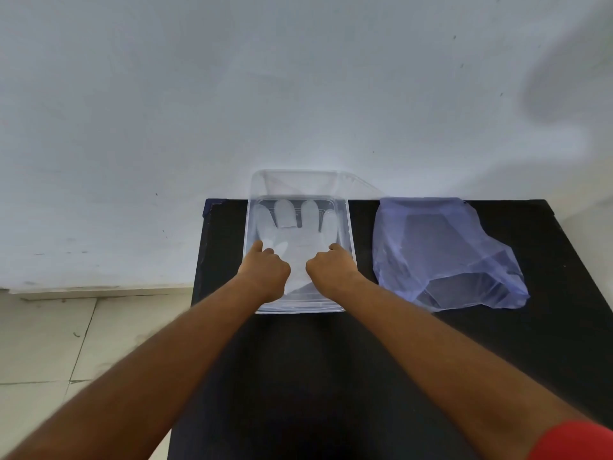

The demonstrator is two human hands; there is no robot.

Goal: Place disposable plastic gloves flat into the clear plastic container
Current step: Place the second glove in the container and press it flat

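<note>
A clear plastic container (pixel 349 227) sits at the far middle of the black table, its clear lid standing open against the wall. A translucent disposable glove (pixel 298 234) lies flat inside, fingers pointing away from me. My left hand (pixel 268 272) presses on the glove's left side, fingers curled with the thumb stretched forward. My right hand (pixel 331 268) presses on the glove's right side in the same way. Both hands rest inside the container's near half.
A crumpled bluish plastic bag (pixel 444 257) lies on the black table (pixel 547 327) right of the container. A white wall rises directly behind the table. Pale floor tiles (pixel 49 343) show to the left of the table.
</note>
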